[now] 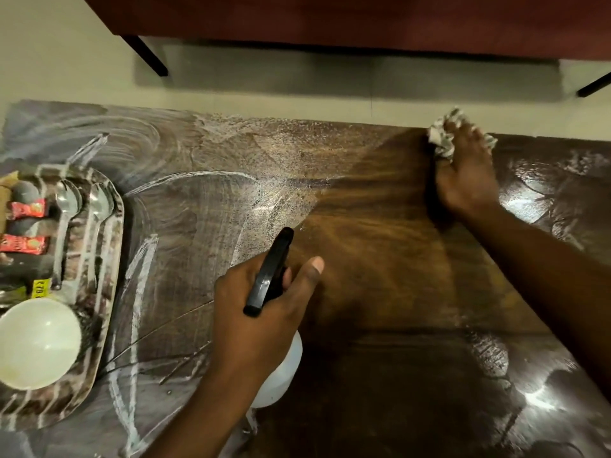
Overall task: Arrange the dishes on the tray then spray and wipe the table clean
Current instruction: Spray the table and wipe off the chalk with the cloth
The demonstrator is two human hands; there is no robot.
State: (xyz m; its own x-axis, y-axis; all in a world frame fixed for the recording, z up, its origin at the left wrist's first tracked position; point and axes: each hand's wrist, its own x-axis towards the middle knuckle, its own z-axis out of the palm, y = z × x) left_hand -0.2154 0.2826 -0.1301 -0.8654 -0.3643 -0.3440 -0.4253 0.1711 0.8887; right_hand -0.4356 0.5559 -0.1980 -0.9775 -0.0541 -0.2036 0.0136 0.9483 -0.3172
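My left hand (pixel 261 312) grips a spray bottle (pixel 271 274) with a black trigger head and a white body, held over the middle of the dark wooden table (pixel 380 292). Fine droplets speckle the wood ahead of the nozzle. My right hand (pixel 463 173) presses a crumpled grey-white cloth (pixel 441 135) on the table's far edge at the right. At the left sits a steel tray (pixel 109 292) holding a white bowl (pixel 36 342), two spoons (pixel 66 219) and red sachets (pixel 28 209).
White wipe streaks and smears cover the table's left half near the tray. A dark red bench (pixel 330 21) on black legs stands beyond the table, with pale floor (pixel 49 61) between them. Glare patches shine on the table's right side.
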